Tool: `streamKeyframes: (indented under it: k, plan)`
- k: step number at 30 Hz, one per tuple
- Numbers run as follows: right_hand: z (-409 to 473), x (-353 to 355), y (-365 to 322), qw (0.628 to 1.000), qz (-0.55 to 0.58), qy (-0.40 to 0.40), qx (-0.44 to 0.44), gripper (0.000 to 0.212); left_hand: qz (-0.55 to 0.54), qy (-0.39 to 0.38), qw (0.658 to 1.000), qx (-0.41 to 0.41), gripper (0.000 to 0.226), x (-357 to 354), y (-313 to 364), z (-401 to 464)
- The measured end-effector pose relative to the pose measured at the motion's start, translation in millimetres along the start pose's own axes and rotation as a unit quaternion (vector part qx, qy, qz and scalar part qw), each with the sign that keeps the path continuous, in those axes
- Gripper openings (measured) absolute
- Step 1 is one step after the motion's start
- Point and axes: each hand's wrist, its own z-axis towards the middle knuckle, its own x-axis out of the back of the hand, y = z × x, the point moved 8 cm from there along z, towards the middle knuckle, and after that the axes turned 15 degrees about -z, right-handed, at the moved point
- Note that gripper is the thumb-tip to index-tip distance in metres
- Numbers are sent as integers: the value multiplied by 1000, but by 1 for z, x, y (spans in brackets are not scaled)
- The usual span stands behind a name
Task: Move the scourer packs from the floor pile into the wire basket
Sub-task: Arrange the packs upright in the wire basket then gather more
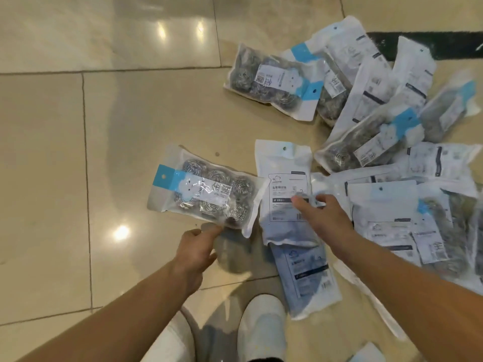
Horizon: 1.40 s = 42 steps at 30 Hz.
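The left hand (194,253) pinches one scourer pack (206,193) by its near edge. The right hand (322,215) reaches with loose fingers, touching a white pack (286,184) on the floor (130,126).

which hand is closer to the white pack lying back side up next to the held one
Right. The right hand reaches over the back-side-up pack, fingertips at its label. The left hand is off to its left, pinching the scourer pack.

The floor (130,113) is glossy, polished beige tile that mirrors the lights. The scourer packs (379,142) are shiny, crinkled clear-and-white plastic with paper-like printed labels; coiled bright metal wire shows through one pack (206,189).
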Motion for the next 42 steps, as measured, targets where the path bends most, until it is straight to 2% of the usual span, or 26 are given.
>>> streamKeyframes:
  k: [2,4,5,8,9,12,13,16,18,21,23,25,28,29,32,35,39,42]
  plan:
    - [22,-9,-3,1000,0,5,-11,99,-61,-18,998,7,43,-16,-2,17]
    - [35,-18,-6,999,29,1,-34,114,-133,-2,991,17,26,-25,-3,27]
    - [44,-22,-4,998,37,4,-42,121,-171,8,985,18,24,-28,0,30]
    - [83,-40,16,998,54,18,-40,128,-229,13,973,2,43,-37,5,41]
    - [78,-39,13,997,60,16,-43,122,-241,13,971,-1,47,-39,6,43]
    - [57,-36,-1,996,78,0,-48,76,-251,20,968,-10,38,-40,10,44]
    - [53,-37,-1,995,86,-11,-53,66,-257,13,966,-10,34,-40,12,40]
    - [37,-34,7,993,96,-24,-58,72,-248,-10,969,-14,35,-34,19,18]
    - [13,-29,11,993,99,-30,-51,69,-233,-5,972,-32,36,-17,22,-12]
    - [-43,-3,17,994,100,-16,-50,64,-166,-2,983,-73,36,15,31,-84]
    - [-95,24,16,994,105,-11,-39,64,-125,-41,987,-88,38,36,38,-147]
    - [-153,62,6,996,86,-19,-7,66,-64,-63,992,-93,43,58,52,-211]
    - [-246,136,-20,994,95,-46,40,50,40,-73,989,-120,53,82,84,-310]
    - [-277,162,-24,993,97,-56,48,52,59,-81,987,-122,56,84,92,-344]
    - [-369,231,-38,990,107,-63,65,69,81,-107,982,-132,50,79,118,-447]
    - [-447,286,-54,984,143,-33,99,65,84,-128,976,-152,43,69,138,-535]
    - [-525,333,-68,968,222,-31,115,49,100,-158,966,-178,36,60,158,-634]
    - [-566,361,-74,955,261,-30,139,49,107,-170,957,-211,35,58,171,-691]
